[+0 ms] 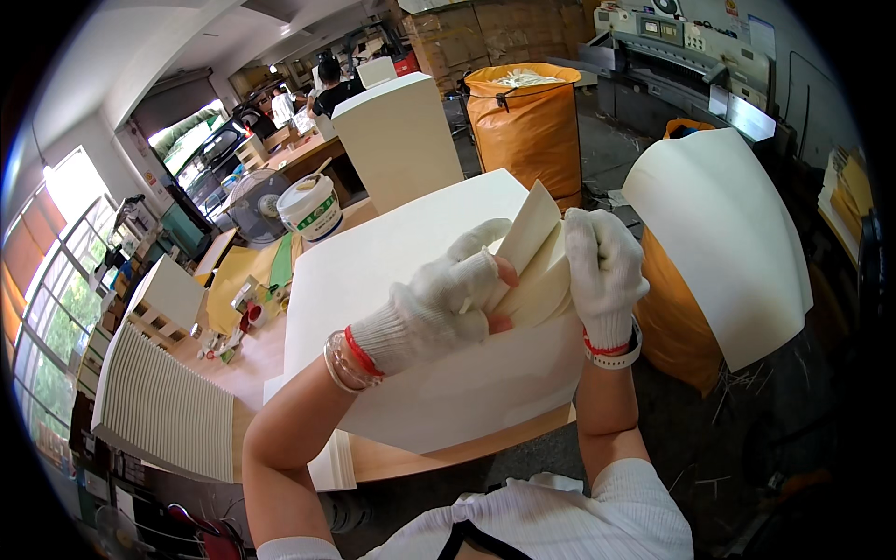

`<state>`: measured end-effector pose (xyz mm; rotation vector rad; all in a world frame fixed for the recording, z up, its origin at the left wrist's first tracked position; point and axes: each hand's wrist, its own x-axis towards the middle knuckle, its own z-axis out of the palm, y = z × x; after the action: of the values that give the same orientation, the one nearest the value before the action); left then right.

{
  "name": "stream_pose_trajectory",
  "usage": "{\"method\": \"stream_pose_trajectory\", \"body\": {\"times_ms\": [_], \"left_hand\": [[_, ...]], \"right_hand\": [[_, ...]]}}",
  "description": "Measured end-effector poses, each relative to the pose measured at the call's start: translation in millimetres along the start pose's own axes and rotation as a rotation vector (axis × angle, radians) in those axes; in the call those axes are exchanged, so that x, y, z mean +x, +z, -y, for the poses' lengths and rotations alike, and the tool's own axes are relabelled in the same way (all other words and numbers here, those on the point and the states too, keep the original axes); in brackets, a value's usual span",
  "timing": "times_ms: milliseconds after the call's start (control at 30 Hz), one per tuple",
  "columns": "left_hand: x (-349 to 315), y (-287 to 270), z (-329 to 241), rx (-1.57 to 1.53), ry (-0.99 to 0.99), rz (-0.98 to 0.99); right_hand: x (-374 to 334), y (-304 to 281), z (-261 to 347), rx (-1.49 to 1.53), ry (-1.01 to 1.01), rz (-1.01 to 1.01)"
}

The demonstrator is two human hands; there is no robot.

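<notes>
My left hand (443, 294), in a white knitted glove with bare fingertips, is closed on some cream folded card (530, 229), thumb and fingers around its near side. My right hand (605, 266), also gloved, is curled into a fist at the right end of the same card. Between the hands the card bends and its layers overlap; how many pieces there are I cannot tell. Both hands are over a large white sheet (392, 252), which covers much of the table in front of me and curves down at its near edge.
A ridged stack of cream sheets (168, 401) stands at the left. Beyond are a white bucket (310, 210), a fan (259, 201) and a tall white stack (397, 140). Orange bags (523, 126) stand right; a white sheet (723, 233) covers one. A machine (686, 65) is behind.
</notes>
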<state>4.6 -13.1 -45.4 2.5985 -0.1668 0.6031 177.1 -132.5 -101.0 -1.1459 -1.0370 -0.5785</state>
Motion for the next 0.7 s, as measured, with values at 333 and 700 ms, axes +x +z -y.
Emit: {"method": "stream_pose_trajectory", "body": {"times_ms": [333, 700], "left_hand": [[-3.3, -3.4, 8.0, 0.092, 0.052, -0.027], [-30.9, 11.1, 9.8, 0.590, 0.111, -0.128]], "right_hand": [[-0.3, -7.8, 11.2, -0.259, -0.323, -0.009], [-31.2, 6.3, 66.1, -0.300, -0.073, 0.567]]}}
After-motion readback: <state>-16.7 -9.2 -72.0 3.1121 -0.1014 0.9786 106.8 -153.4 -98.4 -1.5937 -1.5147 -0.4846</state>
